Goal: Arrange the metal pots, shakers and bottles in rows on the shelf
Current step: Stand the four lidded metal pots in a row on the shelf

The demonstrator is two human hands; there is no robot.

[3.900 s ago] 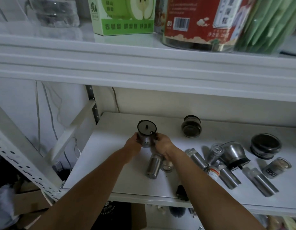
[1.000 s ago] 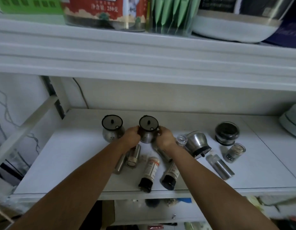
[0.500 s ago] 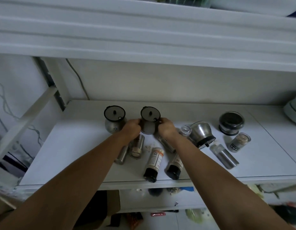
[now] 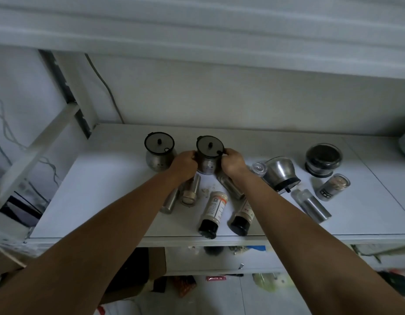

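Metal pot (image 4: 209, 161) stands upright toward the back of the shelf (image 4: 94, 192), beside its twin (image 4: 160, 155); my left hand (image 4: 184, 163) and right hand (image 4: 234, 161) curl their fingers round it. Setting-down step, I judge; next I should release and reach the tipped pot (image 4: 281, 172).

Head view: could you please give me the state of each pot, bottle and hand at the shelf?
left pot: upright, lidded, standing free.
middle pot: upright, lidded, gripped on both sides.
left hand: holds middle pot.
right hand: holds middle pot.
tipped pot: lying on its side.
left labelled bottle: lying down, capped.
round dark jar: upright.
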